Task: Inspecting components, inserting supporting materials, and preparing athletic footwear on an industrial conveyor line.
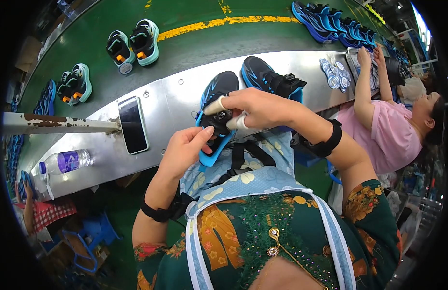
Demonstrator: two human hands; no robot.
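A black and blue sneaker [223,87] lies on the metal ledge in front of me, its heel toward my body. My left hand [187,147] is closed at its collar, thumb and forefinger pressed together on the dark edge. From the right my right hand [255,108], with pale finger cots on some fingers, is closed over the sneaker's tongue area. A small dark round part shows between the cots; exactly what the fingertips grip is partly hidden. Just to the right, beyond that hand, rests a matching sneaker [262,75], with a similar dark part near its collar.
A phone [133,124] and a water bottle [67,162] lie on the ledge [171,96] at left, near a worn white post [59,123]. Mint-soled shoes [145,43] and blue shoes [316,21] stand on the green belt. Round tags [335,75] lie near a co-worker in pink [390,128].
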